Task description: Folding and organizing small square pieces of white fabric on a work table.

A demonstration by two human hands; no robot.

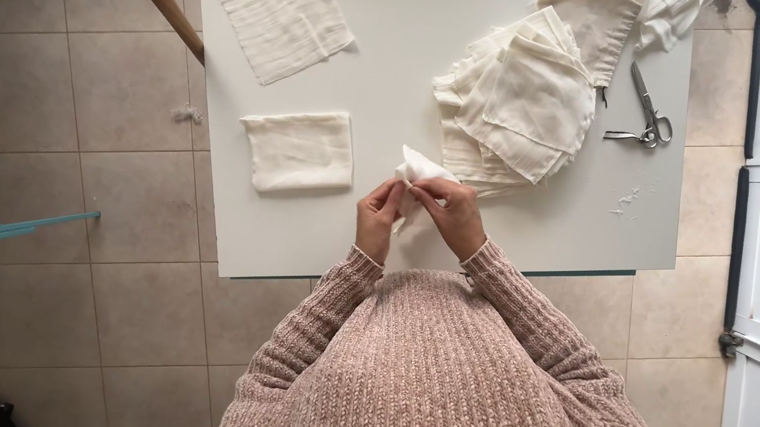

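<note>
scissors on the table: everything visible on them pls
The scissors look all metal, silver-grey, with two loop handles and slim blades. They lie flat on the white table near its right edge, blades slightly parted and pointing away from the person, handles nearer. They sit just right of the pile of cream cloth pieces. Neither hand touches them.

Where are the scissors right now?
In the head view, the scissors lie on the white table near its right edge, just right of the pile of cream cloth pieces, beyond the right hand.
</note>
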